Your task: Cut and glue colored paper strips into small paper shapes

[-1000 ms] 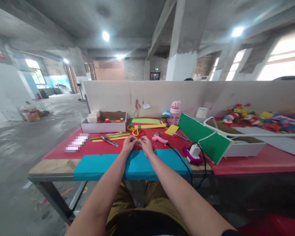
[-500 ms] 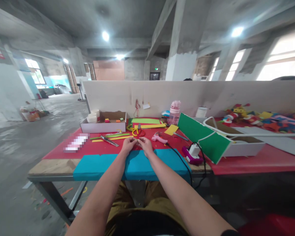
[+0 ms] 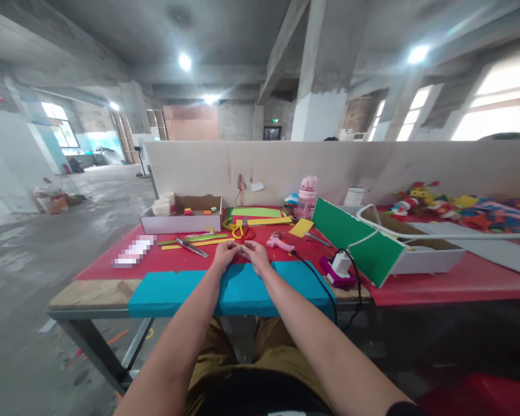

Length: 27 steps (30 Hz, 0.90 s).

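My left hand [image 3: 226, 253] and my right hand [image 3: 255, 254] meet above the far edge of a blue sheet [image 3: 173, 289]. Both have their fingers pinched together around a tiny yellowish piece, mostly hidden by the fingertips, whose kind I cannot make out. Just beyond them lie yellow-handled scissors or pliers [image 3: 238, 231]. A pink glue gun [image 3: 279, 242] rests to the right of my right hand. Left of my left hand are a utility knife [image 3: 192, 247] and green and yellow strips [image 3: 212, 237].
A white box [image 3: 182, 223] with paper cups stands at the back left. On the right, a green board [image 3: 357, 242] leans by another box, near a purple power socket [image 3: 338, 274] with cables. A pink bottle [image 3: 307, 196] stands by the partition [image 3: 199, 167]. Plush-like colourful items [image 3: 437, 205] lie far right.
My hands stay together in nearly the same pinch. The whole view has shifted very slightly; nothing on the table has visibly moved.
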Available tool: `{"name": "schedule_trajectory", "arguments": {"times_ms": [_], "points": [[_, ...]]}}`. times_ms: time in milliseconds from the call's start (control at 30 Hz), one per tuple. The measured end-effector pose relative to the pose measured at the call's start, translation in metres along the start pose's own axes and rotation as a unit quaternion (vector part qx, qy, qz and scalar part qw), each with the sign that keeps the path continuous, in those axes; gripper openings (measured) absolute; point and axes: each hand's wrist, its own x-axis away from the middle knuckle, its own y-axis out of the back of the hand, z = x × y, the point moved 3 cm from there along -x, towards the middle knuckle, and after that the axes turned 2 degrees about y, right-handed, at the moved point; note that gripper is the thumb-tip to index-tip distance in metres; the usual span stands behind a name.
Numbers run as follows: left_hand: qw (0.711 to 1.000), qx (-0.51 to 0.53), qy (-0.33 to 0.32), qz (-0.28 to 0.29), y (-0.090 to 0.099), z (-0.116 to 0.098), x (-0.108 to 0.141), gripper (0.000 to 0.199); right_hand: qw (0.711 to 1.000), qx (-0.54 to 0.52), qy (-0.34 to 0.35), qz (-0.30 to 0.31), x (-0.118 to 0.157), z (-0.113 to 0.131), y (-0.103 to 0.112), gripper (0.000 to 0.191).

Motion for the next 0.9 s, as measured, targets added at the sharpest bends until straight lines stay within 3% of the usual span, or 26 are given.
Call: {"name": "schedule_trajectory", "arguments": {"times_ms": [367, 533, 700, 900], "points": [[0.999, -0.028, -0.013, -0.008, 0.0005, 0.0028, -0.0030, 0.021, 1.000, 0.014, 0.001, 0.007, -0.0021, -0.0025, 0.0027, 0.029], [0.995, -0.042, -0.065, -0.064, 0.0015, -0.0027, -0.0024, 0.027, 0.999, 0.037, -0.001, 0.023, -0.0013, -0.0036, -0.0001, 0.025], [0.995, -0.026, -0.079, -0.056, 0.0018, -0.0009, -0.0042, 0.021, 0.997, 0.065, -0.010, 0.046, 0.0004, -0.0027, -0.0028, 0.022], [0.995, -0.019, -0.074, -0.064, 0.0035, -0.0022, -0.0033, 0.025, 0.998, 0.065, 0.003, 0.019, -0.0007, -0.0025, -0.0010, 0.024]]}}
